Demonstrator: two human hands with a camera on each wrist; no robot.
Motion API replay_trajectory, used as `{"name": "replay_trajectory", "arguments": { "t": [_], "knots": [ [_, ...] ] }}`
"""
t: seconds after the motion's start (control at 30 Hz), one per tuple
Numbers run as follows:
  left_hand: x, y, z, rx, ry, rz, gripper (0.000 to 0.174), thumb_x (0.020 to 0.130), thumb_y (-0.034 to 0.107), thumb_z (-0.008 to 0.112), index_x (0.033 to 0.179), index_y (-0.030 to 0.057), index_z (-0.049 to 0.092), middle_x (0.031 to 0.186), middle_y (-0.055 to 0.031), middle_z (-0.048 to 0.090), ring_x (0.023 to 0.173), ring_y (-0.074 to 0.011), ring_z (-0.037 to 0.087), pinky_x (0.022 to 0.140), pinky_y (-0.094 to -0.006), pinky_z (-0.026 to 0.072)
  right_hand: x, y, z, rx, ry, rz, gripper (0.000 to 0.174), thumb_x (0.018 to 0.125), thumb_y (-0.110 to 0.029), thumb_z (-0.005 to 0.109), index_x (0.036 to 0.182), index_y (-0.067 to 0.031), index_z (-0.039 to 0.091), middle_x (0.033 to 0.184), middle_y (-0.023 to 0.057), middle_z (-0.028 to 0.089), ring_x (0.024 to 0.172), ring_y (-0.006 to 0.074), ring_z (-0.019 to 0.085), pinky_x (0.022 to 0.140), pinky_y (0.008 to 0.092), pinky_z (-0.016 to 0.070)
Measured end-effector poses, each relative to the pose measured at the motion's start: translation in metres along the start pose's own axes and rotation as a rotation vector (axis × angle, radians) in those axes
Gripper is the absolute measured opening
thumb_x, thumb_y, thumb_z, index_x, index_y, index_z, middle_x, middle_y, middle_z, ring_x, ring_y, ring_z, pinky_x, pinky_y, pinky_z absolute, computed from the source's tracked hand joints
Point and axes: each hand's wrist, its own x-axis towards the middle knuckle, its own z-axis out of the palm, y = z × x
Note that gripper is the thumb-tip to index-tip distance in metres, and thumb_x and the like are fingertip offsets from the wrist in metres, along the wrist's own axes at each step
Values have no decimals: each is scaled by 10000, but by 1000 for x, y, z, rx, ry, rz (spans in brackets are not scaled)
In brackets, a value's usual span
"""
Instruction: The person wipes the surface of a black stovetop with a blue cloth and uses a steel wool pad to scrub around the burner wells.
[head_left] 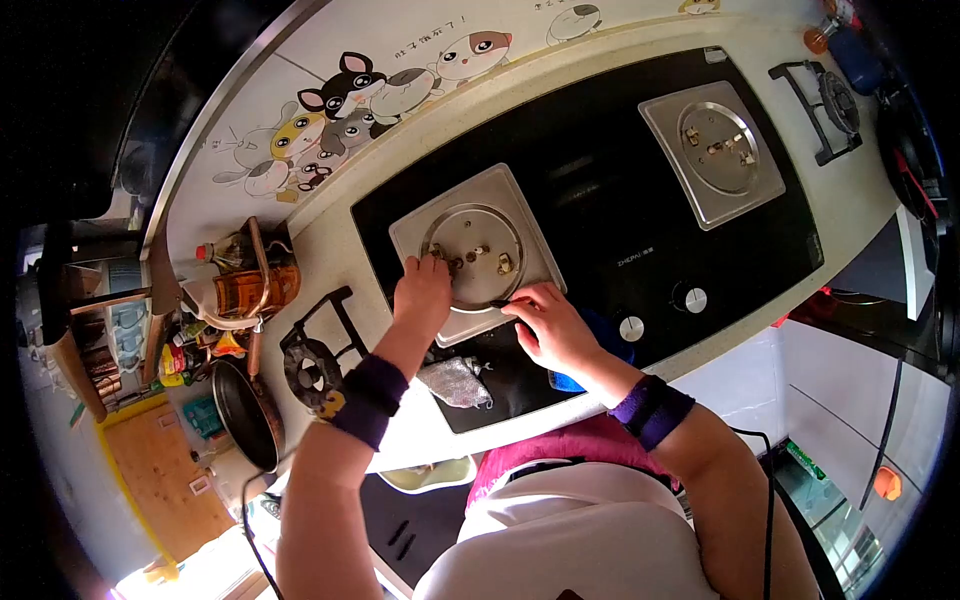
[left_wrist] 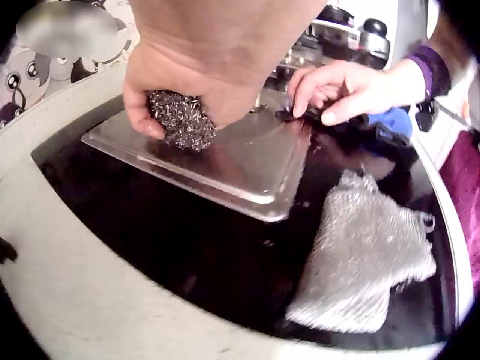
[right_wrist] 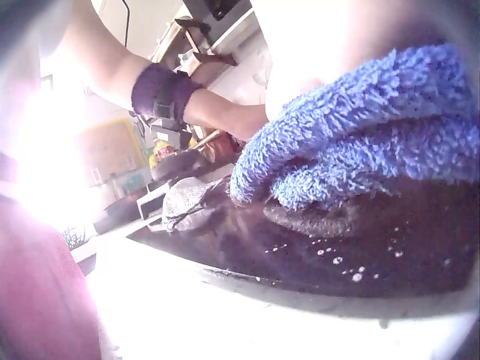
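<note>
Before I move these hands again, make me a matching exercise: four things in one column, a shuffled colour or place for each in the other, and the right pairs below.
Things
1. Scouring pad
2. Mesh cloth
3. Fluffy cloth
4. Left wristband

Colours and places
A. Purple
B. Held in the left grip
C. Blue
D. Silvery grey, lying on the black stove top

Pairs: 1-B, 2-D, 3-C, 4-A

A black cooktop (head_left: 590, 230) carries two metal trays (head_left: 503, 188), grey cloth (left_wrist: 367, 255) and blue towel (right_wrist: 360, 127).
</note>
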Motion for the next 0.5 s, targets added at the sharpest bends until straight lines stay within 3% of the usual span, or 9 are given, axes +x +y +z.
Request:
{"name": "replay_trajectory", "arguments": {
  "t": [0.13,0.17,0.27,0.37,0.5],
  "knots": [
    [11,29,-12,4,-123,-327,153,882,138,609,985,35,657,1014,-119,639,975,-334,611,801,-411,555,-1,0,0,34,15,4,287,788,-16,689,1067,-57,635,1096,119,581,1050,326,569,918,420,505],
    [16,35,-21,2,-180,-376,205,882,160,616,1015,7,650,1026,-139,653,987,-339,621,904,-441,512,-1,0,-1,39,14,8,279,788,-17,689,1059,-56,636,1093,120,581,1052,326,569,918,420,505],
    [28,39,-33,-357,-222,-763,247,865,174,633,1030,-9,643,1015,-148,655,1001,-335,617,948,-443,472,-1,1,-2,60,22,18,256,786,-18,688,1035,-52,638,1084,119,582,1051,327,570,916,417,505],
    [22,35,-21,-290,-122,-670,247,843,170,658,1029,8,648,999,-147,655,1013,-344,601,946,-441,475,-2,3,0,87,34,22,240,784,-19,689,1016,-51,637,1077,115,586,1048,327,574,912,415,506],
    [6,7,-23,-385,-40,-322,172,817,151,677,953,53,639,987,-119,640,1023,-331,566,938,-419,489,-2,8,2,120,49,-3,228,785,-24,690,1004,-51,634,1068,108,592,1040,327,577,907,419,506]
  ]
}}
